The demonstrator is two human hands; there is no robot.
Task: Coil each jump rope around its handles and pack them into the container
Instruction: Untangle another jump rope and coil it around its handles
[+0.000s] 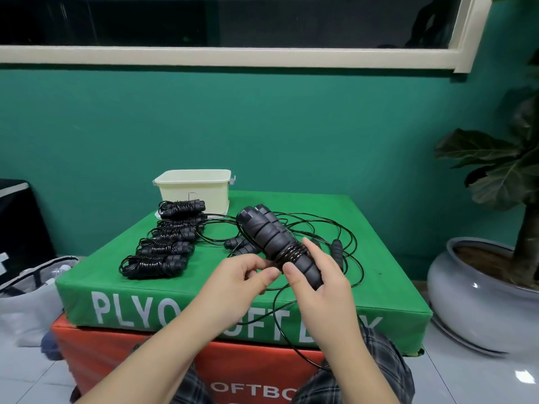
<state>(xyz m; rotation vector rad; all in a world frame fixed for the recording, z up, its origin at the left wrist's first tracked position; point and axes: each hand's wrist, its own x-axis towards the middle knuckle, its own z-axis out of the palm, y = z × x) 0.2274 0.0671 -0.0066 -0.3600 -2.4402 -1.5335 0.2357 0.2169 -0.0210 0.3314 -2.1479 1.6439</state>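
Observation:
My right hand (pixel 320 275) grips the lower end of a pair of black jump rope handles (pixel 268 234), held together and tilted up to the left, with a few turns of thin black cord around them. My left hand (pixel 248 275) pinches the cord just left of the handles. The loose cord (pixel 344 246) loops over the green box top and hangs off its front edge. Several coiled rope bundles (pixel 163 246) lie in a row on the left. A cream plastic container (pixel 194 191) stands at the back of the box. More uncoiled handles (pixel 239 246) lie behind my hands.
The green soft plyo box (pixel 204 304) sits on an orange one (pixel 116 357). A large potted plant in a grey pot (pixel 478 293) stands at the right. Bags (pixel 26 287) lie on the floor at the left. A teal wall is behind.

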